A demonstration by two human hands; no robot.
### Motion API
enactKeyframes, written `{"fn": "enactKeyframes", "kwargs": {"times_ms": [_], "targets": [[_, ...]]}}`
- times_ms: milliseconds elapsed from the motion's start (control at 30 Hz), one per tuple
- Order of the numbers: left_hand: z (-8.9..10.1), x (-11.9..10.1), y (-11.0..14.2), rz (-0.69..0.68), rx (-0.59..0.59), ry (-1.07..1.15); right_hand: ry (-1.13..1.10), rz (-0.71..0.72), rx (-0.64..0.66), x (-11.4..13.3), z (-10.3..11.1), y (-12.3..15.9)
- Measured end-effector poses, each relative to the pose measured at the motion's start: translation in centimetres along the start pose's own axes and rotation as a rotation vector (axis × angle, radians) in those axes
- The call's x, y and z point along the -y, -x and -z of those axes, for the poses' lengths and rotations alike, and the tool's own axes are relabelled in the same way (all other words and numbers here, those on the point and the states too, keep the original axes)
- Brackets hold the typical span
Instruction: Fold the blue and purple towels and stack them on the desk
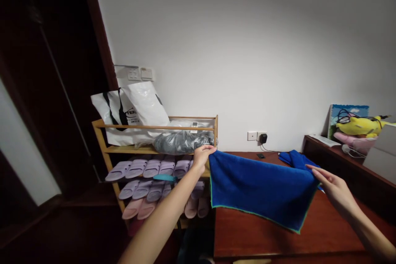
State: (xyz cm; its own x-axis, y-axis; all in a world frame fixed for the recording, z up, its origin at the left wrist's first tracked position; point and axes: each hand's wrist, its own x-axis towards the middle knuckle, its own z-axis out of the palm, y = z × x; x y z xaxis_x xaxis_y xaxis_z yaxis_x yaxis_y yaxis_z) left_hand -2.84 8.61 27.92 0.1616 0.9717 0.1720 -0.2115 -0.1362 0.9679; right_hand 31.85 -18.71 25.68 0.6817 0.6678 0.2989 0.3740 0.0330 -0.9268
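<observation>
A blue towel (260, 187) with a green edge hangs stretched out above the dark red-brown table (247, 235). My left hand (202, 154) pinches its upper left corner. My right hand (331, 183) pinches the upper right corner. The towel's lower edge sags toward the tabletop. A second blue cloth (293, 159) lies bunched on the table behind it.
A wooden shoe rack (154, 128) at the left holds several purple and pink slippers (148, 169), a white bag (130, 109) and a grey bundle (182, 142). A wall socket with a black charger (262, 137) is behind. A yellow plush toy (361, 126) lies on the raised right shelf.
</observation>
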Motion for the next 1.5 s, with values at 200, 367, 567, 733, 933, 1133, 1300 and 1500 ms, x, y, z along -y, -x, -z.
{"fn": "enactKeyframes", "kwargs": {"times_ms": [200, 367, 567, 733, 933, 1133, 1300, 1500], "targets": [[0.6, -0.3, -0.1, 0.104, 0.002, -0.005, -0.041, -0.093, 0.116, 0.9, 0.8, -0.4], [1.0, 0.5, -0.4, 0.186, -0.006, -0.003, -0.018, -0.071, 0.105, 1.4, 0.9, -0.2], [1.2, 1.5, -1.0, 0.278, -0.013, 0.055, 0.026, -0.041, 0.001, 2.6, 0.5, 0.4], [1.6, 0.9, -0.9, 0.328, 0.018, 0.089, 0.042, -0.057, -0.033, 2.1, 0.6, 0.2], [1.9, 1.4, -0.9, 0.292, 0.035, 0.113, 0.020, -0.040, -0.028, 2.3, 0.6, 0.6], [3.6, 1.3, -0.3, 0.137, 0.109, 0.061, -0.022, -0.011, -0.054, 2.1, 1.2, 0.5], [3.6, 3.7, 1.1, 0.014, 0.262, -0.099, 0.135, -0.027, 0.103, 1.8, 0.2, 0.3], [-2.0, 12.8, 8.5, -0.044, 0.630, -0.431, 0.152, 0.022, 0.174, 0.2, -1.4, 0.2]]}}
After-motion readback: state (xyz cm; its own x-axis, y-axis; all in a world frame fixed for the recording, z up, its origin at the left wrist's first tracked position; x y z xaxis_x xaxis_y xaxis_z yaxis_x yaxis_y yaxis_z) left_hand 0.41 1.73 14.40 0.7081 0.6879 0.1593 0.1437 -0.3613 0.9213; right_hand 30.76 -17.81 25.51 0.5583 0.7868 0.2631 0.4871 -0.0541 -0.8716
